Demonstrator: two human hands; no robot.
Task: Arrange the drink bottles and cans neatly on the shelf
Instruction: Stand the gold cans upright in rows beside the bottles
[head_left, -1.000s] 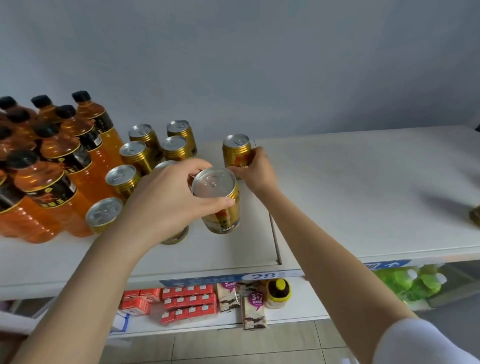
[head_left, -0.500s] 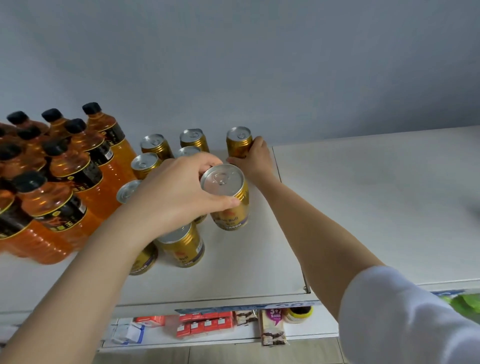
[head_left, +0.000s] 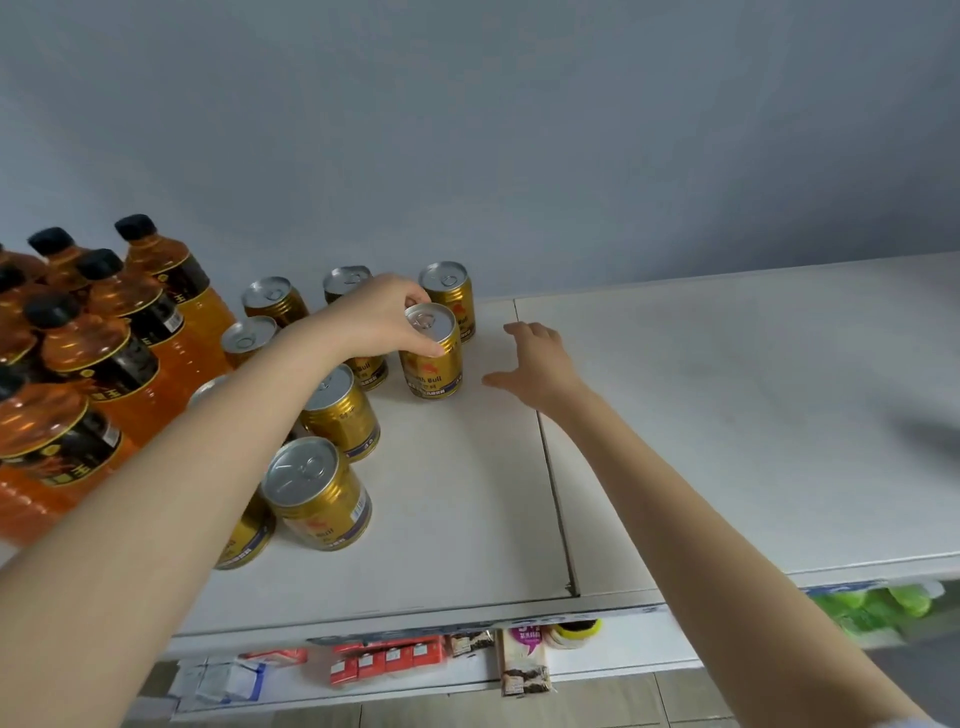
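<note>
Several gold drink cans stand on the white top shelf (head_left: 467, 519), with several orange bottles (head_left: 98, 353) with black caps grouped at the left. My left hand (head_left: 379, 317) grips the rim of one gold can (head_left: 434, 364), which stands on the shelf just in front of the rear-right can (head_left: 449, 296). My right hand (head_left: 537, 364) hovers to the right of those cans, fingers spread, holding nothing. Two more cans (head_left: 319, 493) stand nearer the front edge, partly hidden by my left forearm.
The right shelf panel (head_left: 753, 415) is bare white, split from the left by a seam (head_left: 556, 499). A grey wall backs the shelf. Lower shelves hold red boxes (head_left: 384, 662), a snack pack (head_left: 522, 660) and green items (head_left: 872, 608).
My left hand has carried its can back and set it down in front of the rear-right can. My right hand has let go of the rear can and drawn away to the right.
</note>
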